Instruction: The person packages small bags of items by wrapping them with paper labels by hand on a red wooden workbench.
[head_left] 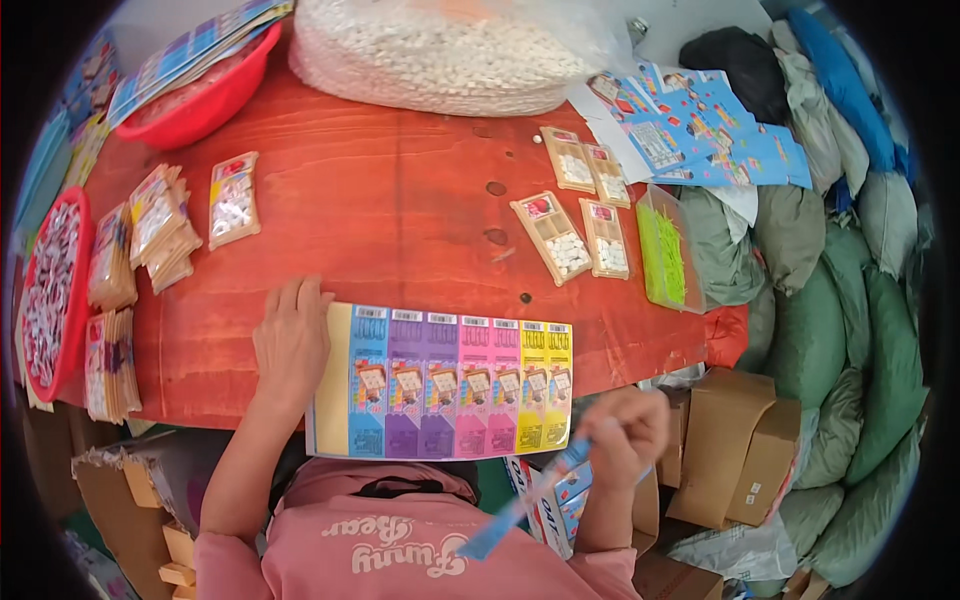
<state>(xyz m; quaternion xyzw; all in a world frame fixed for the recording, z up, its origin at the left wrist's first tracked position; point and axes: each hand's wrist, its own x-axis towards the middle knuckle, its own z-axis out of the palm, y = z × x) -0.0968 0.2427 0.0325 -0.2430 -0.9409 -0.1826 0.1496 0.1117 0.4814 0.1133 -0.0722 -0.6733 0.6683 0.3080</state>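
A sheet of coloured stickers (pixel 456 388) in blue, purple, pink and yellow lies at the table's near edge, with a bare cream strip of backing at its left end. My left hand (pixel 290 340) rests flat along that left end, fingers stretched out. Off the sheet's lower right corner, my right hand (pixel 625 430) is closed, pinching one end of a narrow blue sticker strip (pixel 520 510). The strip hangs slanting down to the left, in front of my pink shirt, and is partly blurred.
Small filled boxes (pixel 565 250) stand at right beside a tub of green shreds (pixel 665 248). More packs (pixel 160 225) are stacked at left near a red basin of small wrapped packets (pixel 55 290). A bag of white pellets (pixel 440 60) sits behind; cardboard boxes (pixel 725 440) are at lower right.
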